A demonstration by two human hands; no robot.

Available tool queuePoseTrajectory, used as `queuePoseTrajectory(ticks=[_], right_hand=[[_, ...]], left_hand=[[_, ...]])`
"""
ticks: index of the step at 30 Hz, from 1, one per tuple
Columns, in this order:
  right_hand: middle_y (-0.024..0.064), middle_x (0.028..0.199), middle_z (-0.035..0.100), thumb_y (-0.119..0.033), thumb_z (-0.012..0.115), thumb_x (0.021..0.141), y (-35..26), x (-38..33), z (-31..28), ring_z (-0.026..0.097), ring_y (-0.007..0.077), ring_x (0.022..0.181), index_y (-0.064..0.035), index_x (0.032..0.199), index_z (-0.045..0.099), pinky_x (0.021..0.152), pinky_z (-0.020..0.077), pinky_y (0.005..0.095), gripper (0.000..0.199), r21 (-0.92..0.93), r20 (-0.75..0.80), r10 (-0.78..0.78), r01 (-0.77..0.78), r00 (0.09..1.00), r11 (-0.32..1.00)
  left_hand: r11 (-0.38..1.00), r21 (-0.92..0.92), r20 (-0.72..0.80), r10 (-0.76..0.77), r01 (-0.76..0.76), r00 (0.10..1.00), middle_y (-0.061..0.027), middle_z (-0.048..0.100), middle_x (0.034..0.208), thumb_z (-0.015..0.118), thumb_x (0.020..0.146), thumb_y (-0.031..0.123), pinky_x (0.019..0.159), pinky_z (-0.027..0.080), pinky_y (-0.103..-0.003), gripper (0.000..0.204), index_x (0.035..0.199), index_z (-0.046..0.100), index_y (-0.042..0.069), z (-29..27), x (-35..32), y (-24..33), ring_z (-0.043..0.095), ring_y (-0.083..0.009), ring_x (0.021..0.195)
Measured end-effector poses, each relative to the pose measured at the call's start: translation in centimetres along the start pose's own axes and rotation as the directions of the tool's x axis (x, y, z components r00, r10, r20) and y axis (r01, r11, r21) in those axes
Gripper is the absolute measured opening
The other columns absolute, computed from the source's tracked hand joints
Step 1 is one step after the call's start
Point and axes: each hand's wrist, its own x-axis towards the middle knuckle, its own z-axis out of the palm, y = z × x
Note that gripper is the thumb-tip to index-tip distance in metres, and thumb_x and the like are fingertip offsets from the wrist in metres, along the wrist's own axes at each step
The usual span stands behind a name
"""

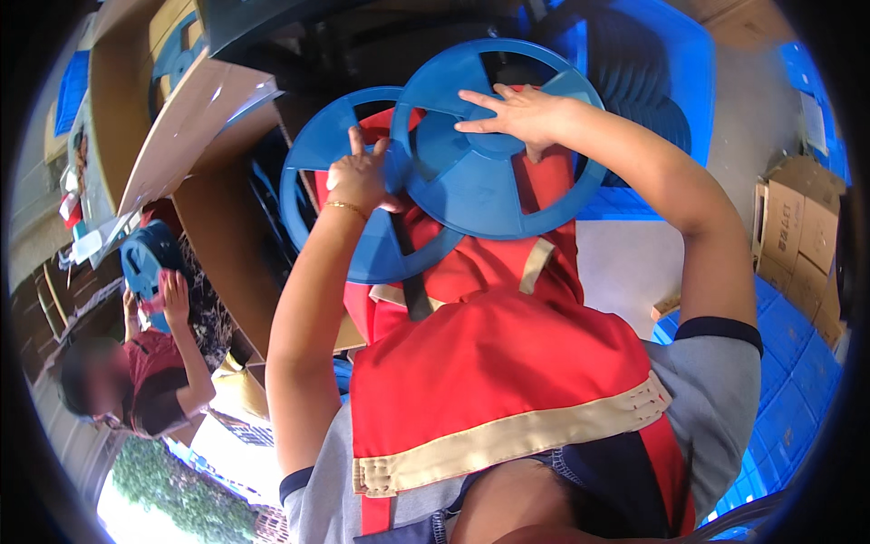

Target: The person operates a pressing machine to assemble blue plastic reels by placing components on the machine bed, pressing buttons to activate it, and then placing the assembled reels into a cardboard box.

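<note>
Two blue plastic reel discs with wide cut-out windows rest over my red apron [507, 354]. The right disc [471, 190] partly overlaps the left disc [376, 249]. My left hand [359, 177] is on the left disc near its middle, fingers apart; its fingertips are slightly blurred. Over the right disc's hub, my right hand [521, 118] spreads its fingers, with the thumb pointing down toward a window. Neither hand is wrapped round a rim.
A blue crate [698, 54] at the upper right holds several dark discs in a row. Open cardboard [217, 236] stands at the left, where another person [159, 372] handles a blue disc. Cardboard boxes [797, 227] sit on blue crates [788, 363] at the right.
</note>
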Motion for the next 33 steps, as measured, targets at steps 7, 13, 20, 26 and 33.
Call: queuePoseTrajectory(ticks=[7, 13, 20, 26, 33], right_hand=[[0.0132, 0.155, 0.013, -0.011, 0.089, 0.049, -0.2, -0.4, -1.8, 0.032, 0.0436, 0.135, -0.0245, 0.143, 0.035, 0.104, 0.0429, 0.0479, 0.109, 0.262, -0.066, 0.084, -0.064, 0.994, 0.963], [0.0146, 0.140, 0.033, -0.020, 0.094, 0.047, -0.2, -8.1, -1.3, 0.049, 0.0359, 0.116, -0.0191, 0.138, 0.038, 0.093, 0.0498, 0.0407, 0.107, 0.654, -0.670, 0.283, 0.365, 0.687, 0.662], [0.0138, 0.121, 0.051, -0.023, 0.093, 0.056, -7.7, -5.7, -7.9, 0.054, 0.0264, 0.112, -0.0113, 0.142, 0.031, 0.089, 0.0513, 0.0419, 0.107, 0.799, -0.601, 0.225, 0.581, 0.767, 0.153], [0.0128, 0.130, 0.044, -0.047, 0.090, 0.050, -11.5, -2.2, -10.3, 0.049, 0.0273, 0.121, -0.0080, 0.143, 0.034, 0.098, 0.0459, 0.0388, 0.115, 0.546, -0.838, 0.149, 0.807, 0.525, 0.227], [0.0126, 0.130, 0.041, -0.048, 0.089, 0.049, -12.2, -2.9, -11.4, 0.048, 0.0280, 0.121, -0.0075, 0.144, 0.033, 0.096, 0.0472, 0.0380, 0.117, 0.666, -0.741, 0.133, 0.695, 0.659, 0.271]], left_hand=[[0.978, -0.199, -0.155, -0.093, 0.061, 0.984, -0.0353, 0.025, 0.146, 0.090, 0.045, 0.054, 0.078, 0.057, -0.038, 0.117, 0.142, 0.037, 0.018, 1.1, -2.8, -1.9, 0.067, -0.0417, 0.093], [0.785, -0.620, -0.491, -0.399, 0.011, 0.774, -0.0325, 0.023, 0.145, 0.092, 0.052, 0.041, 0.079, 0.057, -0.044, 0.106, 0.139, 0.035, 0.020, -1.5, -11.6, -5.6, 0.066, -0.0453, 0.091], [-0.152, -0.822, -0.539, -0.102, -0.549, 0.836, -0.0213, 0.027, 0.144, 0.092, 0.057, 0.038, 0.104, 0.041, -0.048, 0.118, 0.146, 0.022, 0.007, -7.1, -12.9, -5.5, 0.037, -0.0352, 0.132], [-0.242, -0.817, -0.531, -0.041, -0.524, 0.846, -0.0154, 0.042, 0.138, 0.090, 0.064, 0.027, 0.104, 0.041, -0.039, 0.109, 0.146, 0.023, 0.002, -9.5, -15.2, -5.6, 0.044, -0.0267, 0.128], [-0.335, -0.740, -0.582, -0.112, -0.582, 0.805, -0.0123, 0.048, 0.132, 0.086, 0.069, 0.018, 0.101, 0.041, -0.036, 0.099, 0.146, 0.025, 0.003, -8.2, -15.8, -5.6, 0.050, -0.0215, 0.121]])
